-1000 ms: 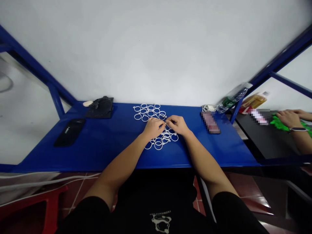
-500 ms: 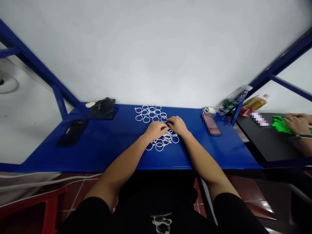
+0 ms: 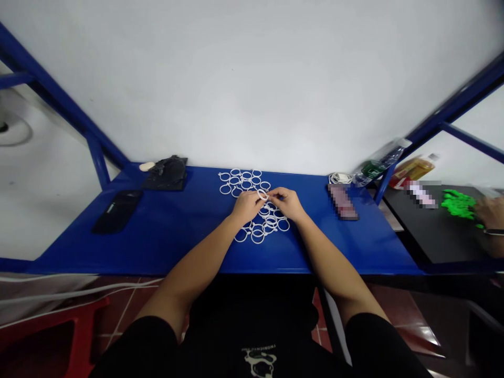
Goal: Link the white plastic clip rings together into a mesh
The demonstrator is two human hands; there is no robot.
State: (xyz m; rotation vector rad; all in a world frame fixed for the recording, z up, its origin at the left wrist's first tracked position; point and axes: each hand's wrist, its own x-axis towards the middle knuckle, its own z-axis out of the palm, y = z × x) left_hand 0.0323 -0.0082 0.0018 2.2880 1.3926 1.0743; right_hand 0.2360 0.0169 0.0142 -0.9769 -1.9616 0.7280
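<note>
A thin white ring [image 3: 263,195] stands raised between the fingertips of my left hand [image 3: 246,206] and my right hand [image 3: 287,203]. Both hands pinch it from opposite sides, fingers closed. Beneath and in front of them lies a loose pile of white rings [image 3: 258,232], some overlapping, with small tabs on their edges. Just beyond my hands, a second group of white rings [image 3: 246,184] is spread near the wall. My fingers hide part of both groups.
The blue table [image 3: 177,226] holds a black phone [image 3: 118,211], a dark crumpled sheet [image 3: 167,173], a blurred-out pinkish object [image 3: 343,202], a coiled white cable [image 3: 340,178] and a plastic bottle [image 3: 376,165]. At right, another person's hand [image 3: 490,212] is near bright green pieces [image 3: 459,203].
The ring now shows upright between my fingertips, where my fingers were lower and hid it before. The other person's hand has drawn right, off the green pieces.
</note>
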